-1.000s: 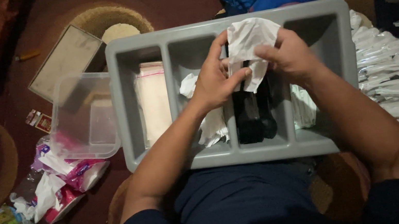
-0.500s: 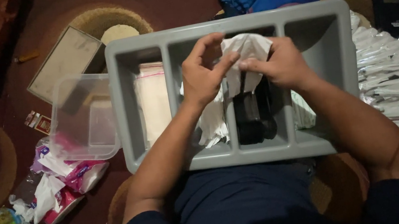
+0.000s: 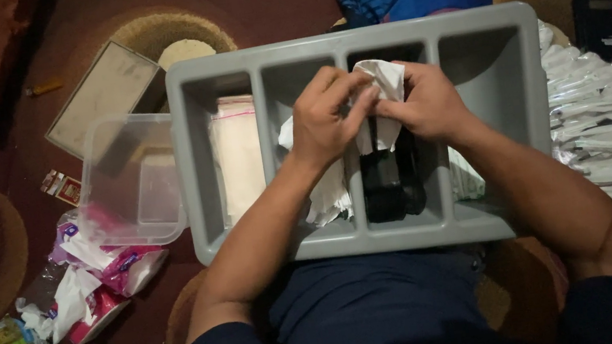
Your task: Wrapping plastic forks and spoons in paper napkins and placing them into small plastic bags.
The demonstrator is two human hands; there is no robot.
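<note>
Both hands, left (image 3: pixel 324 117) and right (image 3: pixel 428 103), pinch a white wrapper (image 3: pixel 381 81) over the tray (image 3: pixel 226 59) (middle slots), seemingly mid-work: some packets (image 3: pixel 325 193) already slotted, a stack (image 3: pixel 611 129) waiting beside.

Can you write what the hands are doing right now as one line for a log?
left hand: pinching white packet | right hand: gripping same packet | location: above grey divided tray | under hands: black item

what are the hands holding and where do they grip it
Both hands, left and right, pinch a white crumpled sheet at its upper part, over the grey tray.
</note>
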